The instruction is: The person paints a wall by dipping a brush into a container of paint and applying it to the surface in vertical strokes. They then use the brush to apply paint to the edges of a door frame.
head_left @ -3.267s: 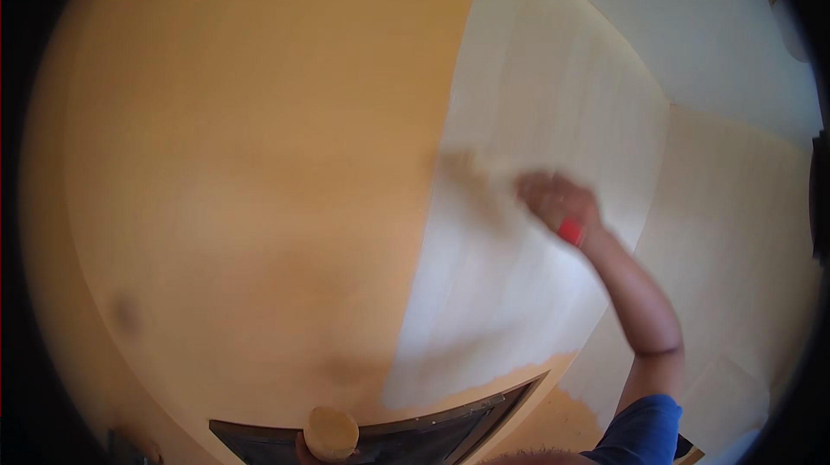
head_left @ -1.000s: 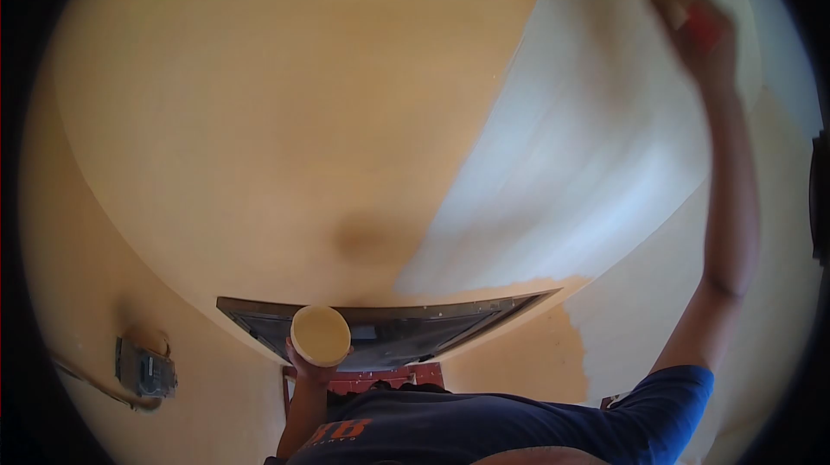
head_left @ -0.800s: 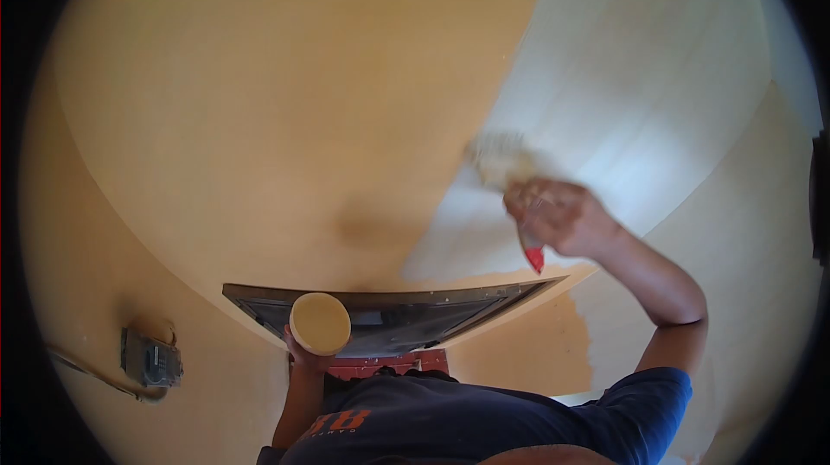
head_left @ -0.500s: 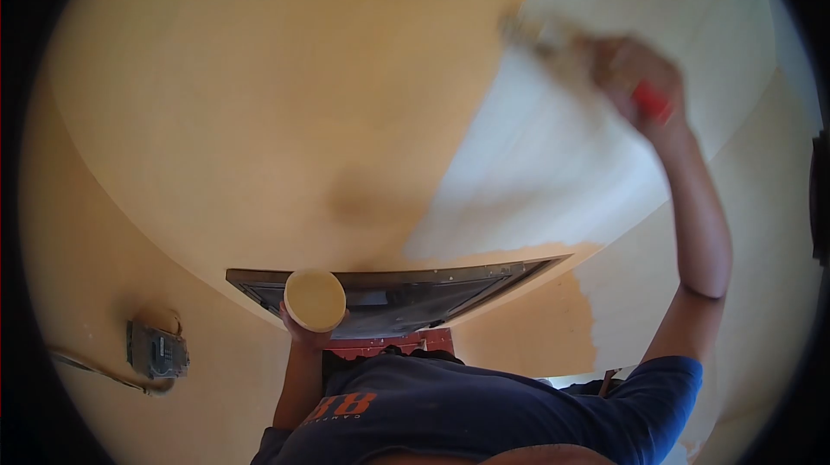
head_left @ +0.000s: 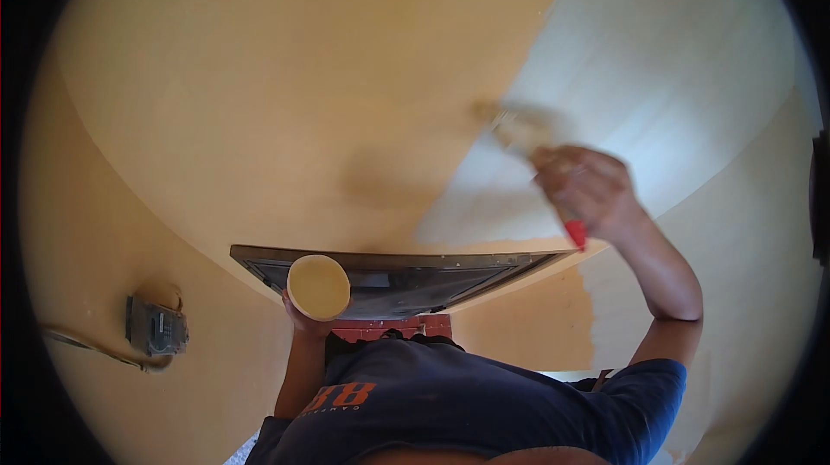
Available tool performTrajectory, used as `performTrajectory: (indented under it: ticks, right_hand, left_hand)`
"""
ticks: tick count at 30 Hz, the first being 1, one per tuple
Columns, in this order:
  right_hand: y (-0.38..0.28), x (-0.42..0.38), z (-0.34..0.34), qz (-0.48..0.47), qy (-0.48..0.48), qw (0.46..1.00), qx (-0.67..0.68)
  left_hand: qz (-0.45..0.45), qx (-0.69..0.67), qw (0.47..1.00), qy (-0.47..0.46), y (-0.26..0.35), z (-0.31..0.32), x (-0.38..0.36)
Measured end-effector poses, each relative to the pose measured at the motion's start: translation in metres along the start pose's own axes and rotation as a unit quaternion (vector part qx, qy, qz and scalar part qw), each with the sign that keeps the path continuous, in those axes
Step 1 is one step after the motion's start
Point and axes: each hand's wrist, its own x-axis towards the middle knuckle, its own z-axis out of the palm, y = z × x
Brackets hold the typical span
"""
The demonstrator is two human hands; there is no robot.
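Note:
My right hand (head_left: 592,188) is wrapped round a paintbrush (head_left: 519,132) with a red handle end. The bristles are at the border between the yellow-orange paint (head_left: 303,102) and the paler part of the wall (head_left: 657,93); blur hides whether they touch it. Lower down, my left hand (head_left: 303,318) holds a round tub of yellow paint (head_left: 319,288) from beneath and the side. Most of the left fingers are hidden behind the tub.
A dark-framed panel (head_left: 406,283) lies below the painted surface, behind the tub. On the left wall is a grey electrical box (head_left: 157,325) with a cable (head_left: 91,348). Red tiled floor (head_left: 372,327) shows beneath the panel.
My right hand has moved down and to the left with the paintbrush, along the paint border. The tub in my left hand has shifted only slightly in view.

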Motion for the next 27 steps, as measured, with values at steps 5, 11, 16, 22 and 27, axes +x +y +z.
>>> performTrajectory:
  ticks: [5,11,16,22,27]
  right_hand:
    - [0.063,0.038,-0.051,0.058,0.164,0.966,-0.192]
    - [0.031,0.022,-0.003,0.053,0.069,0.989,-0.122]
    - [-0.025,-0.02,0.03,0.028,0.025,0.999,0.037]
    - [0.058,0.006,-0.023,0.136,0.047,0.967,-0.208]
    - [0.004,-0.001,0.027,0.068,0.054,0.984,-0.155]
  left_hand:
    - [-0.025,0.015,0.996,-0.083,0.005,0.007,0.006]
    - [-0.021,0.005,0.998,-0.065,0.001,0.013,0.008]
    - [-0.003,0.024,0.998,-0.054,0.002,0.007,0.001]
    - [-0.003,0.034,0.999,-0.024,0.005,-0.007,0.002]
    - [-0.011,-0.007,0.999,-0.045,0.001,0.008,0.009]
